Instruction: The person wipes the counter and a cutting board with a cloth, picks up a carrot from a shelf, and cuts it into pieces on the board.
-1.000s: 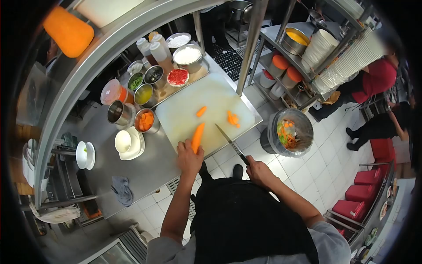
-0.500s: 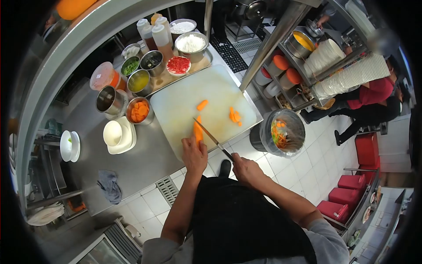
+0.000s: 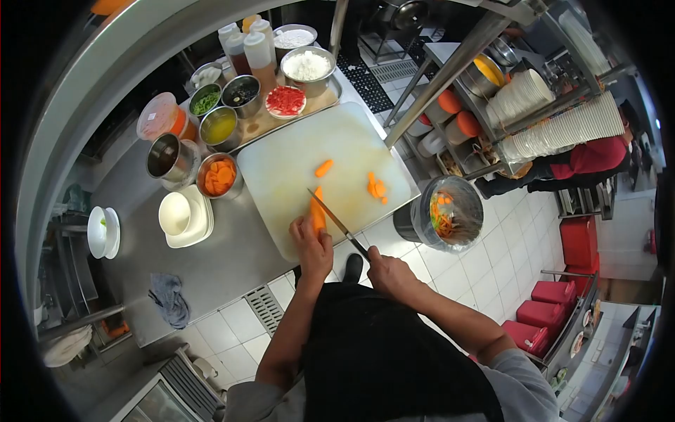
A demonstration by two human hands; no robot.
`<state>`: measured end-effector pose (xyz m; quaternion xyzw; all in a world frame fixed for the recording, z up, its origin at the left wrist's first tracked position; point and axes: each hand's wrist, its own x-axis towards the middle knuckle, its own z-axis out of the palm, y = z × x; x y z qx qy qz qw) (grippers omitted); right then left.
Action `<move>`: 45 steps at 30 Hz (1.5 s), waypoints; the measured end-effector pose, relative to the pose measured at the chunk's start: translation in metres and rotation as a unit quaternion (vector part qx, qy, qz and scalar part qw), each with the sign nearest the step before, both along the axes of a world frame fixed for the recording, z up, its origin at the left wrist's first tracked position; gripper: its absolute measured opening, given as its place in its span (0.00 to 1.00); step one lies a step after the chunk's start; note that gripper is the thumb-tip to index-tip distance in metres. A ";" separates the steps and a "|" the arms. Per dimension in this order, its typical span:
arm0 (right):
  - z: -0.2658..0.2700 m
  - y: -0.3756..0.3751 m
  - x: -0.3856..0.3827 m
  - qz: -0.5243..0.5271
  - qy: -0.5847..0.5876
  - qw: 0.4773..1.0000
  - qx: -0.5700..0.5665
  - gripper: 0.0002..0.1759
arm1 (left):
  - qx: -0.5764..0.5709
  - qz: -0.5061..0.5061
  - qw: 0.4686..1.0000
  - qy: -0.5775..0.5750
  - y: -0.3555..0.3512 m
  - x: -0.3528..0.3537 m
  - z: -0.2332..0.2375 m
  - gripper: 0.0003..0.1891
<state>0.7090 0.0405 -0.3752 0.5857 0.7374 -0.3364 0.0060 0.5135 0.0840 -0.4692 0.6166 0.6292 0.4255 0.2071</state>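
My left hand (image 3: 311, 246) is closed around a peeled carrot (image 3: 318, 216) at the near edge of the white cutting board (image 3: 281, 162). In my right hand (image 3: 395, 276) is the black handle of a knife (image 3: 339, 224). Its blade slants up and left across the carrot, the tip just past it. A loose carrot piece (image 3: 323, 168) lies farther up the board. To the right rests a small heap of carrot bits (image 3: 376, 186). Left of the board, a metal container (image 3: 219, 176) holds cut carrot slices.
Metal containers with green herbs (image 3: 205, 101), yellow liquid (image 3: 221, 128) and white powder (image 3: 307, 66) stand behind, near squeeze bottles (image 3: 257, 50). Cream bowls (image 3: 184, 214) and a grey cloth (image 3: 169, 300) sit left. A lined bin (image 3: 450, 214) with scraps stands right; a person (image 3: 590, 156) is beyond the shelves.
My head view has shifted slightly. Both hands, the carrot and the knife keep nearly the same places on the board. The person at the right has moved a little.
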 end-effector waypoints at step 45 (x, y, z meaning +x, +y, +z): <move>-0.066 0.044 -0.064 -0.048 0.028 0.998 0.024 0.18 | 0.016 -0.008 0.999 -0.042 -0.002 -0.006 -0.005 0.24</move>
